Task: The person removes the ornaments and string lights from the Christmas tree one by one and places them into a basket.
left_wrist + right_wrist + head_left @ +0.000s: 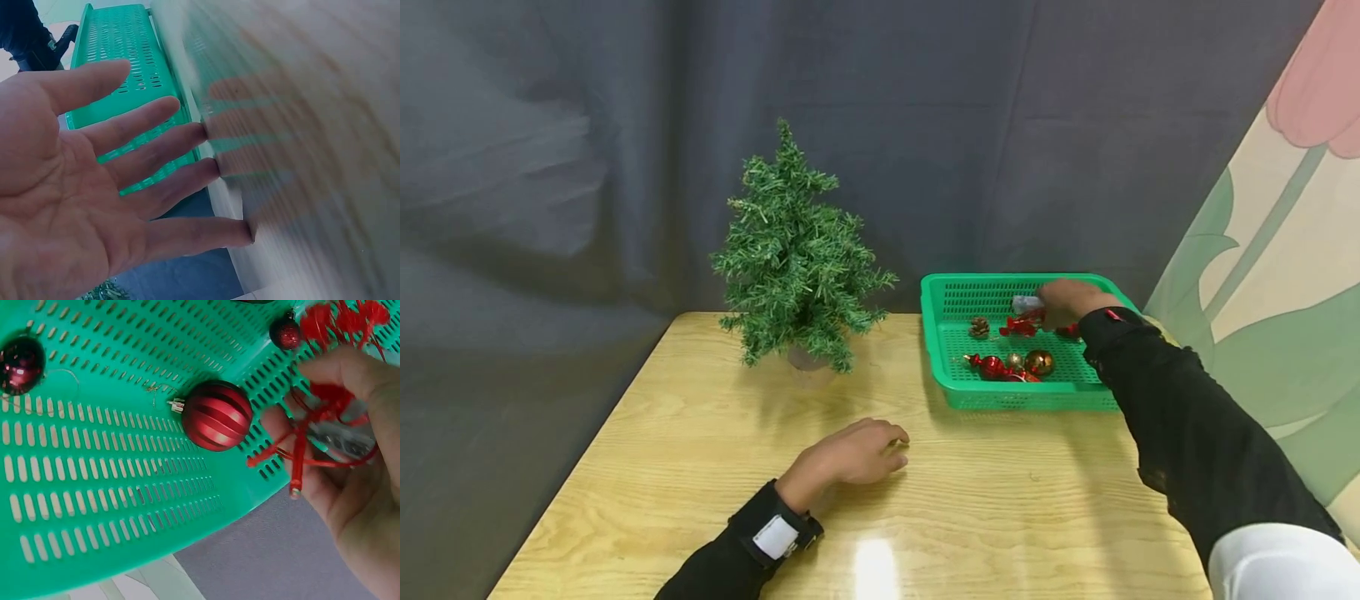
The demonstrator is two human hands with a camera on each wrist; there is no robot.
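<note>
We see our right hand inside the green basket, fingers curled round a silver ornament with red ribbon; our left hand rests flat, fingers straight, on the wooden surface near the small tree

Take the basket as your landmark: it sits on the table at the far right. To its left, well apart, stands the small tree, also on the table near the back edge. In front of the basket and to its left, your left hand rests on the tabletop, nearer you than the tree. Your right hand is inside the basket, toward its back wall, with a wrapped ornament in its fingers. In the basket, the pinecone lies left of that hand; a ribbed ball seems to lie just beside it. A round ball lies near the basket's front wall.
</note>
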